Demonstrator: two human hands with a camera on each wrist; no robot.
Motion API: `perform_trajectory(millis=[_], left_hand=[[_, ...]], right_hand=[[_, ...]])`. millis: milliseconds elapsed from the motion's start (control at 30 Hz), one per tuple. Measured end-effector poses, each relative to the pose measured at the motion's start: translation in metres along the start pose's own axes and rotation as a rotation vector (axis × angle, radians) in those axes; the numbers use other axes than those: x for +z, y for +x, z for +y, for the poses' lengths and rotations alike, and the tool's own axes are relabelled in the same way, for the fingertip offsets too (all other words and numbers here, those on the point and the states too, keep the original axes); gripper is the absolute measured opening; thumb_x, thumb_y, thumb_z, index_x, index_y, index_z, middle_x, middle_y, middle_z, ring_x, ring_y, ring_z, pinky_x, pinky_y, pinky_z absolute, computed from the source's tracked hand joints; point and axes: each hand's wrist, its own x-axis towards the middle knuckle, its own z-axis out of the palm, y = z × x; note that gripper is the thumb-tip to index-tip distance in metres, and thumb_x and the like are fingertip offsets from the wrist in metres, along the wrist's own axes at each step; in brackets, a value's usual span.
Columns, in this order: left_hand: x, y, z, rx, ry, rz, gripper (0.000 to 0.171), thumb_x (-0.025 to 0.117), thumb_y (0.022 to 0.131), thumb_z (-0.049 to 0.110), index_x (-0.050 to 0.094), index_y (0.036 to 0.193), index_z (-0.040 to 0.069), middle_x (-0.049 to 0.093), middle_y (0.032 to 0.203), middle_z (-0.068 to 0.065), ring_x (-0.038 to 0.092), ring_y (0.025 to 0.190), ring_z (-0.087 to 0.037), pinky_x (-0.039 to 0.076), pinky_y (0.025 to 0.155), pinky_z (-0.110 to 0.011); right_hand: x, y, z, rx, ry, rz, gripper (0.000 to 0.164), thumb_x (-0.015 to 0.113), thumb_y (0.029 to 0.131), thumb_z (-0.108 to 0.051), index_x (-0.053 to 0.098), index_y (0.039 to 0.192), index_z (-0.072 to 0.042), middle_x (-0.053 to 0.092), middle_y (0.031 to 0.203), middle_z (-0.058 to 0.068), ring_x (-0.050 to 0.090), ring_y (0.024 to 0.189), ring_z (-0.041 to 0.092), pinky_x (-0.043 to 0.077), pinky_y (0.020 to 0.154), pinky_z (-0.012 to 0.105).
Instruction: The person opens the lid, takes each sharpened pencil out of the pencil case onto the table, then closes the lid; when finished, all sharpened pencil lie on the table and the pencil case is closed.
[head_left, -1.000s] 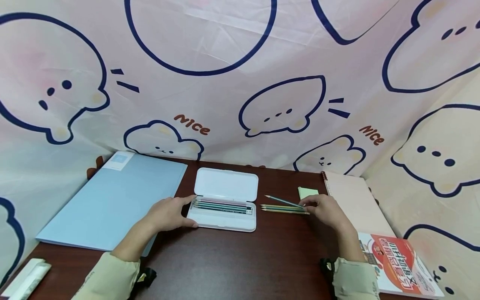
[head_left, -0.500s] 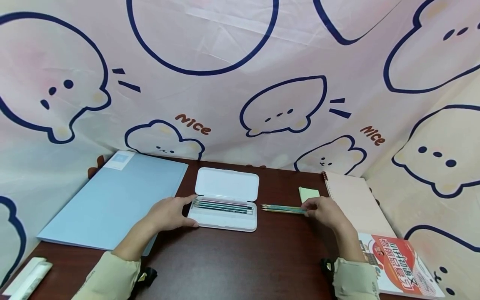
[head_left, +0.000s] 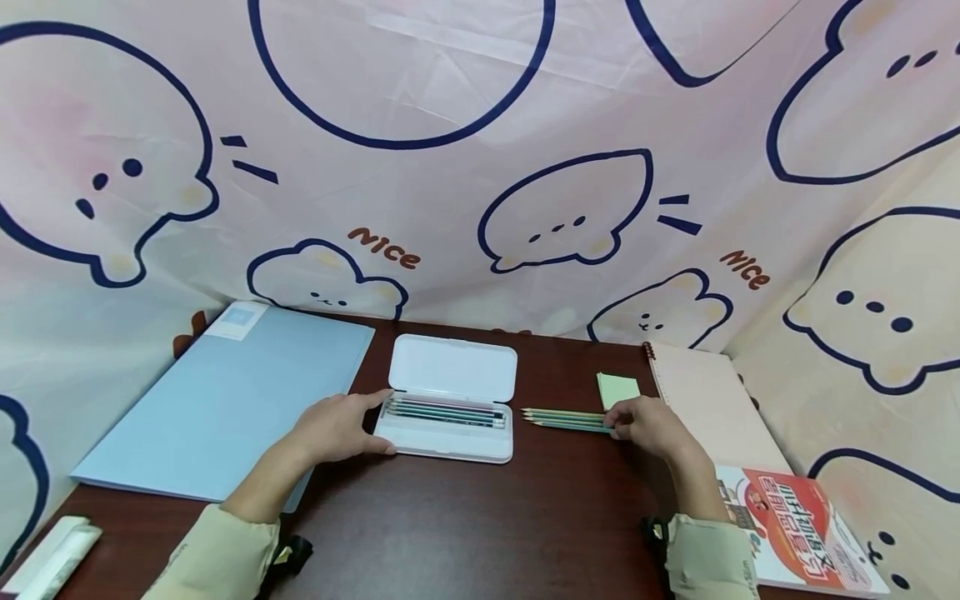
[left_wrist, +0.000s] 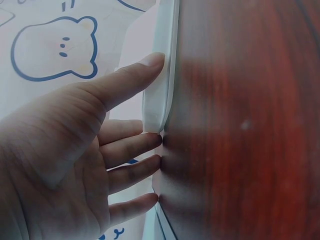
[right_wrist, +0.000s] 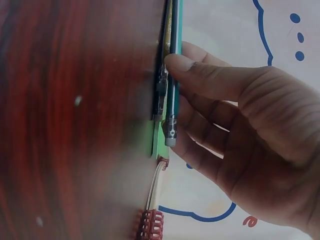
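A white pencil case lies with its lid raised back, several pencils in a row along the rear of its tray. My left hand holds the left end of the case between thumb and forefinger; in the left wrist view, the thumb presses the side of the case. To the right, my right hand pinches a teal pencil near its eraser end. That pencil lies at the front of a small group of pencils on the table. In the right wrist view, the eraser end of the pencil shows below the thumb.
Green sticky notes sit just behind my right hand. A spiral notebook and a red-and-white book lie at the right. A large blue folder covers the left side, and a white packet lies at the near left.
The teal pencil, slanted above the other pencils a second ago, has come down and forward to the front of the group with my right hand. My left hand and the case have stayed put.
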Motion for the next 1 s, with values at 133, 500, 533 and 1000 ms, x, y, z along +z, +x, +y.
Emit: perform_trajectory(millis=[133, 500, 533, 1000], left_hand=[[0.000, 0.001, 0.000, -0.005, 0.000, -0.005, 0.095, 0.086, 0.071, 0.058, 0.053, 0.149, 0.013, 0.068, 0.131, -0.016, 0.067, 0.105, -0.032, 0.053, 0.082, -0.050], [0.004, 0.001, 0.000, 0.002, -0.003, -0.006, 0.094, 0.086, 0.072, 0.056, 0.054, 0.148, 0.013, 0.069, 0.129, -0.015, 0.067, 0.104, -0.031, 0.053, 0.082, -0.049], [0.004, 0.001, 0.000, 0.002, -0.003, -0.007, 0.094, 0.086, 0.072, 0.056, 0.053, 0.148, 0.013, 0.069, 0.129, -0.015, 0.067, 0.104, -0.031, 0.053, 0.082, -0.048], [0.001, 0.001, 0.000, -0.002, -0.001, -0.002, 0.094, 0.086, 0.072, 0.057, 0.053, 0.149, 0.013, 0.068, 0.131, -0.015, 0.067, 0.107, -0.032, 0.053, 0.085, -0.050]], right_hand=[[0.001, 0.002, -0.001, 0.001, -0.007, -0.007, 0.015, 0.074, 0.087, -0.003, 0.075, 0.085, -0.018, 0.070, 0.082, -0.005, 0.056, 0.077, 0.014, 0.048, 0.075, 0.037], [0.008, 0.002, -0.007, 0.015, -0.070, -0.026, 0.015, 0.074, 0.087, -0.005, 0.073, 0.083, -0.019, 0.068, 0.077, -0.008, 0.054, 0.072, 0.012, 0.046, 0.069, 0.033], [0.008, 0.002, -0.008, 0.016, -0.071, -0.028, 0.014, 0.074, 0.088, -0.006, 0.073, 0.083, -0.019, 0.067, 0.077, -0.008, 0.054, 0.072, 0.012, 0.045, 0.069, 0.033], [0.006, 0.005, -0.015, -0.009, -0.128, 0.058, 0.006, 0.076, 0.089, -0.014, 0.073, 0.088, -0.019, 0.071, 0.084, -0.006, 0.057, 0.075, 0.014, 0.048, 0.072, 0.039]])
